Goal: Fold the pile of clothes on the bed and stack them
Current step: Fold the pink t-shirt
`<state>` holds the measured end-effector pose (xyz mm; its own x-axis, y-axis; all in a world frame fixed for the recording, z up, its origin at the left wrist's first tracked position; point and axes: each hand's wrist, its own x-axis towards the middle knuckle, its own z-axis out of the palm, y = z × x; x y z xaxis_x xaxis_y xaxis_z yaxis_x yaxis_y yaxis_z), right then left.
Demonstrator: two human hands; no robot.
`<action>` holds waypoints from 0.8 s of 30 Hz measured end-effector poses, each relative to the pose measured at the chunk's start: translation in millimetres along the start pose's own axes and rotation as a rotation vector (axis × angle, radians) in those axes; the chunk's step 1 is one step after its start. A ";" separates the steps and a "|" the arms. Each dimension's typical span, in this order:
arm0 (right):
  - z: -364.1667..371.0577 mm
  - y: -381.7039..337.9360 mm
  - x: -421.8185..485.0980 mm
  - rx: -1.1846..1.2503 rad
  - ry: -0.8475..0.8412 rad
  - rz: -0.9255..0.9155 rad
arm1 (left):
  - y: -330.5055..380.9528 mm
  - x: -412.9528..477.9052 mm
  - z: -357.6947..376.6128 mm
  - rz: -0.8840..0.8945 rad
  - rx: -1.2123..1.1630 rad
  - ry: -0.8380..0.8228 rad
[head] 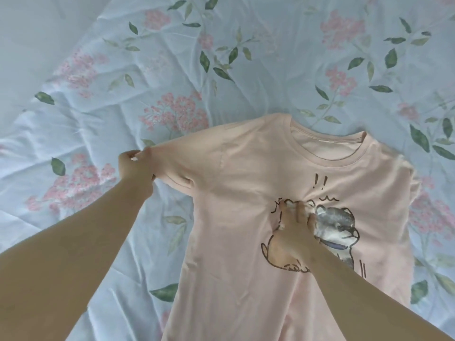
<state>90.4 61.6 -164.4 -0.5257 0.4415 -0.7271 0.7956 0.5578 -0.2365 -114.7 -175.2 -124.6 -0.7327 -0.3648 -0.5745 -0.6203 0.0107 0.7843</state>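
A pale pink T-shirt (pixel 246 193) with a cartoon animal print lies face up on the bed, its collar toward the far side. My left hand (pixel 134 166) grips the end of the shirt's left sleeve and holds it stretched out to the left. My right hand (pixel 293 222) lies on the shirt's chest over the print, fingers spread and fairly straight, pressing the fabric down. The shirt's right sleeve looks tucked under at the right edge. The lower hem runs out of the frame at the bottom.
The bed is covered by a light blue sheet (pixel 123 70) printed with pink flowers and green leaves, wrinkled on the left. No other clothes show in view. Open sheet surrounds the shirt on the left, far and right sides.
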 end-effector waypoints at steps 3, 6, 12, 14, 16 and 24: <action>0.9 -1.9 -3.0 -0.009 0.007 0.011 | -17.4 -8.9 -3.3 -0.202 0.092 -0.212; 0.7 -3.2 -4.2 -0.019 0.006 0.016 | -33.2 -24.0 -1.0 -0.231 0.275 -0.327; -1.1 -5.4 -9.6 0.008 0.005 0.014 | -20.0 -13.2 -5.0 -0.014 0.154 -0.210; -2.0 -6.3 -11.9 0.016 -0.005 0.017 | -24.9 -9.1 -14.3 0.211 0.546 -0.150; -1.7 -7.2 -12.8 0.004 -0.008 0.021 | -31.9 -13.5 -19.5 0.253 0.717 -0.163; -4.4 -9.5 -12.9 0.033 -0.016 0.014 | -36.6 -43.6 -12.1 0.188 1.017 -0.074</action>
<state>88.3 53.7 -149.9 -0.5096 0.4374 -0.7409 0.8125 0.5281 -0.2471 -56.6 -171.0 -125.5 -0.8361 -0.2180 -0.5034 -0.4121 0.8553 0.3141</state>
